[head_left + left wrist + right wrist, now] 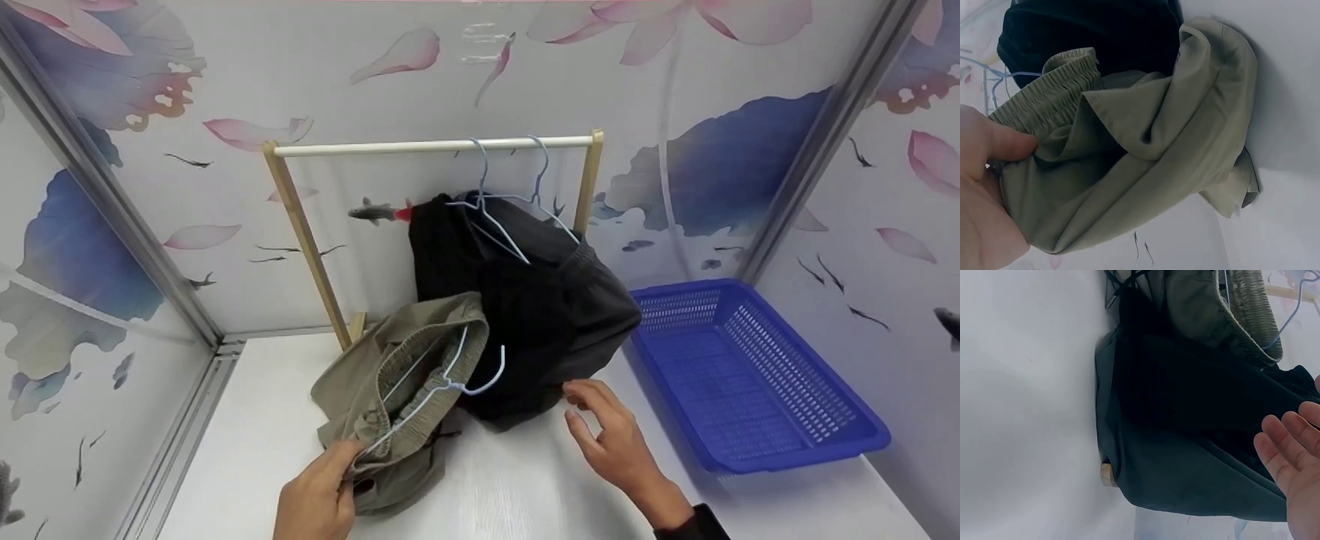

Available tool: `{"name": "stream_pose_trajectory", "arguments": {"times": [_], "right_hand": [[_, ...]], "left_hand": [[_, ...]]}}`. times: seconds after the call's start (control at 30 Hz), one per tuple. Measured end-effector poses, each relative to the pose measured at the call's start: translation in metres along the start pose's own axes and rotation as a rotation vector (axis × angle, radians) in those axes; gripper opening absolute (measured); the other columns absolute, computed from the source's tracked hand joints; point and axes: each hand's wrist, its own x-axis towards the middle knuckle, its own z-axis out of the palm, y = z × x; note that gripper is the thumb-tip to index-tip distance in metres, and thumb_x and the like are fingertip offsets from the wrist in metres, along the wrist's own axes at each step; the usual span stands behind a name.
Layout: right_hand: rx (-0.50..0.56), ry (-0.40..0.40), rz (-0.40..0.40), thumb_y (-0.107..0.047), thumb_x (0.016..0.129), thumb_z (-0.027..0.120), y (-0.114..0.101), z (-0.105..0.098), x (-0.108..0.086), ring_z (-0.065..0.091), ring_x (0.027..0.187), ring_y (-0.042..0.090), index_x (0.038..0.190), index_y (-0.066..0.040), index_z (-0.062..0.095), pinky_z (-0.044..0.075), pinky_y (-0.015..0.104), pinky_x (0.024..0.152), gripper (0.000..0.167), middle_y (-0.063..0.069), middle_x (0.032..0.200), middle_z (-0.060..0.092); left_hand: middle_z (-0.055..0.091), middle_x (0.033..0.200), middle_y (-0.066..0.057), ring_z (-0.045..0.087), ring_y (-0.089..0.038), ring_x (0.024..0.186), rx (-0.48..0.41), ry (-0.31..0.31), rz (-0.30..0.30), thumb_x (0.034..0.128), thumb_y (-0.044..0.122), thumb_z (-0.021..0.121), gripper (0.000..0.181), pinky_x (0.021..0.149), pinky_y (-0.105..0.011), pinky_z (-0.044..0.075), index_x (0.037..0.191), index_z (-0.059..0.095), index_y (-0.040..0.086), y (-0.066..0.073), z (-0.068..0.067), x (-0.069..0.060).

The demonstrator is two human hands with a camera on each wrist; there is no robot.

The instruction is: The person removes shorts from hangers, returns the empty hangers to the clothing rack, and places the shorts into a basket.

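Olive shorts with an elastic waistband hang tilted from my left hand, which pinches the waistband and one end of a light blue hanger inside it. The hanger's hook points right. In the left wrist view the thumb of my left hand lies on the gathered waistband of the olive shorts. My right hand is held with fingers extended beside the lower edge of black clothing. In the right wrist view my right hand has nothing in its fingers, near the dark cloth.
A rack with a white rail and wooden posts stands at the back. Two blue hangers on its right half carry the dark clothes. A blue plastic basket is at the right of the white table.
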Motion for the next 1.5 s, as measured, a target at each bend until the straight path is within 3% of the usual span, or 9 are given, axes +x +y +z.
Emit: {"name": "stream_pose_trajectory", "arguments": {"times": [0.3,0.43,0.73,0.93,1.2,1.5], "right_hand": [[0.003,-0.003,0.007,0.016,0.082,0.072,0.003,-0.001,-0.002,0.068,0.095,0.020,0.124,-0.004,0.068,0.051,0.017,0.085,0.046,0.007,0.116,0.068],[0.006,-0.002,0.012,0.017,0.081,0.072,0.003,-0.002,-0.003,0.068,0.096,0.020,0.124,-0.004,0.068,0.051,0.016,0.086,0.048,0.008,0.115,0.068],[0.003,0.003,-0.002,0.017,0.080,0.073,0.005,-0.001,-0.003,0.067,0.095,0.019,0.124,-0.004,0.068,0.051,0.016,0.086,0.048,0.009,0.114,0.068],[-0.007,-0.032,-0.024,0.015,0.081,0.073,0.004,-0.001,-0.001,0.067,0.096,0.018,0.127,-0.001,0.068,0.050,0.015,0.087,0.049,0.008,0.118,0.069],[-0.014,-0.142,-0.004,0.009,0.085,0.074,0.003,0.001,0.002,0.069,0.110,0.022,0.134,-0.002,0.067,0.045,0.012,0.099,0.050,0.007,0.129,0.068],[-0.053,-0.187,0.059,0.004,0.088,0.074,0.007,0.003,0.002,0.067,0.115,0.024,0.135,-0.001,0.066,0.048,0.017,0.099,0.048,0.007,0.130,0.068]], "left_hand": [[0.066,0.077,0.011,0.047,0.003,0.062,-0.001,0.106,0.057,0.0622,-0.010,0.071,0.041,0.048,-0.024,0.042,0.091,0.071,0.019,-0.012,0.001,-0.002],[0.069,0.077,0.008,0.047,0.004,0.061,-0.015,0.147,0.094,0.0604,-0.010,0.069,0.041,0.047,-0.021,0.039,0.089,0.072,0.018,-0.017,-0.002,-0.002],[0.065,0.070,0.010,0.040,0.006,0.056,-0.039,0.214,0.124,0.0595,-0.011,0.062,0.040,0.045,-0.019,0.032,0.083,0.070,0.021,-0.025,-0.015,-0.002],[0.062,0.065,0.010,0.034,0.008,0.053,-0.092,0.256,0.139,0.0556,-0.012,0.057,0.043,0.043,-0.016,0.027,0.079,0.070,0.022,-0.028,-0.017,-0.003],[0.063,0.066,0.010,0.038,0.006,0.054,-0.126,0.276,0.169,0.0535,-0.011,0.057,0.044,0.044,-0.016,0.030,0.078,0.070,0.023,-0.026,-0.013,-0.001],[0.054,0.060,0.012,0.026,0.009,0.055,-0.170,0.274,0.209,0.0528,-0.014,0.054,0.048,0.045,-0.014,0.021,0.079,0.069,0.023,-0.019,-0.011,0.000]]}}
